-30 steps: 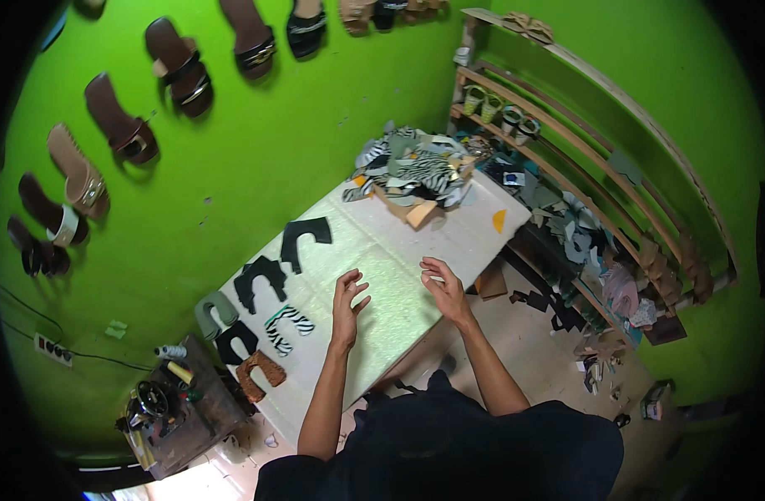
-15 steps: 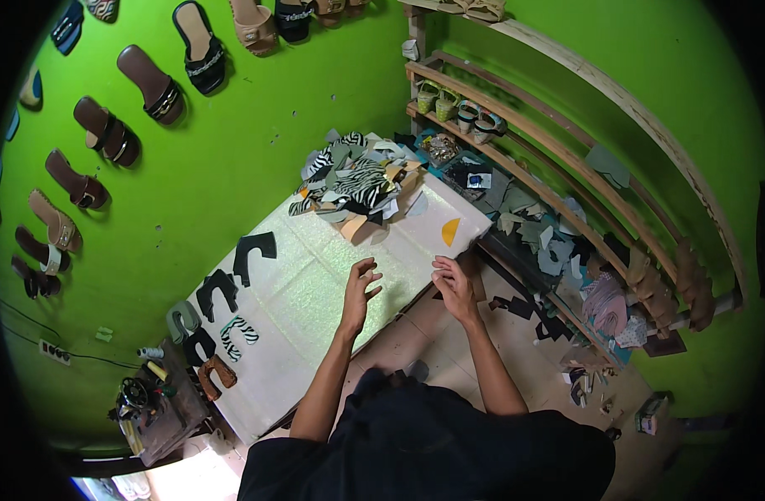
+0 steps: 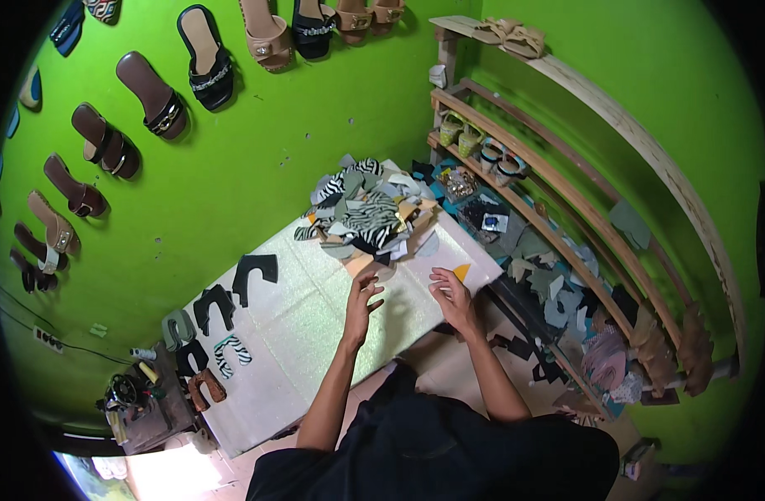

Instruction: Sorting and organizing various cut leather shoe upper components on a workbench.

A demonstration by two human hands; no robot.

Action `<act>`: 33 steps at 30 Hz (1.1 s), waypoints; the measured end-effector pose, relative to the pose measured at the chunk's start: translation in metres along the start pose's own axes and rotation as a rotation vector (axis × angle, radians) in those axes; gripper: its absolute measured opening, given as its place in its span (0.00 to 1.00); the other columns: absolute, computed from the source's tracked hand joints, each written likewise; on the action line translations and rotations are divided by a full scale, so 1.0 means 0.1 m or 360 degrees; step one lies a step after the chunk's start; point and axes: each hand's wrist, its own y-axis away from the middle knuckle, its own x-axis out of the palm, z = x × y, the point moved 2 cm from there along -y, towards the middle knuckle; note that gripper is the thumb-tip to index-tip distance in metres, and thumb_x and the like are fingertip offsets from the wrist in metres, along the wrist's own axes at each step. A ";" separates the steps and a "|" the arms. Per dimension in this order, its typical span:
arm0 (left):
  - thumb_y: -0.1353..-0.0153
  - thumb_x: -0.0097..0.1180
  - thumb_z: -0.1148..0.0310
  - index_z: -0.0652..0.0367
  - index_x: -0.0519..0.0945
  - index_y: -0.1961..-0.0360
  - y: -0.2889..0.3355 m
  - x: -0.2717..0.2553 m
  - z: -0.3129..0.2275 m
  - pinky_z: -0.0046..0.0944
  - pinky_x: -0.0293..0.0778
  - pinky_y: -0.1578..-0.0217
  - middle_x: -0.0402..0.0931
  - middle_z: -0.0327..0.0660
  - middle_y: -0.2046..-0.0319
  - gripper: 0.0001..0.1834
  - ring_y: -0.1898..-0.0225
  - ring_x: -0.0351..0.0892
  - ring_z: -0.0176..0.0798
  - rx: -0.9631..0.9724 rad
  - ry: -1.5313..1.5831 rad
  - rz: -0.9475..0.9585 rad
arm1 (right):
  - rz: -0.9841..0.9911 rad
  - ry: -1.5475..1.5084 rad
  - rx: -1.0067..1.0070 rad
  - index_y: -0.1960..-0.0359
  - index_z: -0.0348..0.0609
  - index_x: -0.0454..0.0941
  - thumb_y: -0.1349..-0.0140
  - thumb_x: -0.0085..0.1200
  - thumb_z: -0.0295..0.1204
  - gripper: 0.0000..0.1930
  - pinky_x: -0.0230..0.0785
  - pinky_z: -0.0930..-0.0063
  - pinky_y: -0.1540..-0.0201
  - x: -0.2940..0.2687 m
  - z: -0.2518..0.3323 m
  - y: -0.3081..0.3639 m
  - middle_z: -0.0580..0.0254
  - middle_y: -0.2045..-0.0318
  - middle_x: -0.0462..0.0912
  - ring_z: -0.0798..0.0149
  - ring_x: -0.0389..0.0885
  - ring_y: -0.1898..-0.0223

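Over the near right part of a white-covered table [image 3: 299, 326], both of my hands are raised with fingers apart and slightly curled. My left hand [image 3: 362, 309] holds nothing and is just below a heap of material scraps [image 3: 370, 209], some zebra-striped, some grey, tan or white. My right hand [image 3: 454, 301] is empty too, nearest to a yellow scrap [image 3: 462, 272] that it partly overlaps in view. On the table's left lie several curved cut pieces: black [image 3: 255, 275], grey-green [image 3: 179, 330], zebra-striped [image 3: 232, 355] and brown [image 3: 205, 389].
Sandals [image 3: 211, 67] hang in rows on the green wall. A wooden rack [image 3: 549, 192] with shoes stands on the right, above a cluttered lower shelf of scraps [image 3: 558, 284]. At the lower left is a small table with a sewing machine [image 3: 124, 390]. Scraps litter the floor.
The view has tilted and shifted, so the table and heap sit lower in the picture. My hands stay raised and open, and the right one now covers part of the yellow scrap.
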 end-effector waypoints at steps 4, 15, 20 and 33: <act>0.30 0.44 0.56 0.56 0.67 0.39 -0.39 -0.07 -0.20 0.50 0.68 0.44 0.67 0.46 0.41 0.23 0.44 0.71 0.43 -0.0034 0.0059 -0.0068 | 0.0079 0.0051 -0.0012 0.42 0.40 0.69 0.36 0.56 0.30 0.22 0.74 0.70 0.52 0.04 0.01 -0.48 0.55 0.51 0.80 0.64 0.80 0.55; 0.32 0.43 0.57 0.58 0.67 0.40 -1.26 -0.28 -0.30 0.45 0.71 0.47 0.71 0.43 0.45 0.24 0.46 0.73 0.40 -0.0068 0.0076 -0.0244 | 0.0209 0.0208 -0.0070 0.43 0.39 0.71 0.36 0.56 0.28 0.20 0.75 0.70 0.53 0.25 -0.01 -1.58 0.55 0.52 0.80 0.62 0.81 0.55; 0.32 0.48 0.61 0.57 0.71 0.43 -1.59 -0.31 -0.32 0.38 0.71 0.51 0.74 0.39 0.52 0.20 0.51 0.75 0.37 -0.0020 -0.0039 -0.0309 | 0.0370 0.0171 -0.0078 0.44 0.39 0.71 0.38 0.57 0.26 0.20 0.74 0.67 0.50 0.39 -0.14 -2.03 0.54 0.51 0.79 0.57 0.79 0.53; 0.45 0.60 0.73 0.58 0.78 0.48 -2.08 -0.15 -0.11 0.50 0.70 0.51 0.75 0.47 0.52 0.21 0.50 0.73 0.53 0.0338 -0.1735 -0.0324 | 0.0937 0.1200 -0.0758 0.48 0.47 0.78 0.43 0.59 0.25 0.19 0.58 0.53 0.38 0.63 -0.48 -2.82 0.59 0.42 0.70 0.53 0.64 0.38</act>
